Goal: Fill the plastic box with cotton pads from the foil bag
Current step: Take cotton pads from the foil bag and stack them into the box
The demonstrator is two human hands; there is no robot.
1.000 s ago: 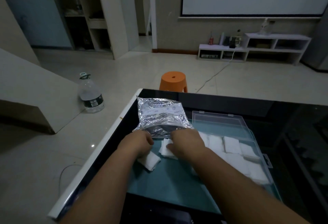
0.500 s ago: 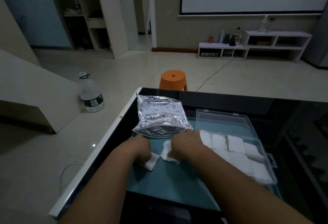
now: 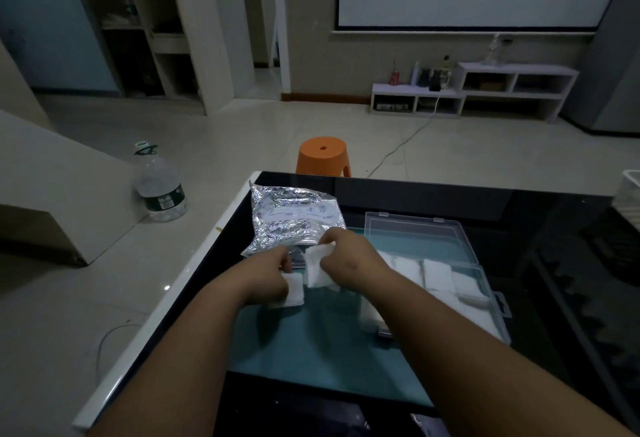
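Cotton pads (image 3: 437,274) look light, soft; pinch by edge. Right hand (image 3: 348,252) pinches one pad (image 3: 316,269); left hand (image 3: 272,274) apparently grips second pad (image 3: 292,294), beside foil bag (image 3: 294,220).

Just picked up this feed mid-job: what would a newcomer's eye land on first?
The crinkled silver foil bag glints near the far left corner of the black table. Before it, the left grip and right grip each hold a white square cotton pad. Right of them lies the open clear plastic box, lined with pads.
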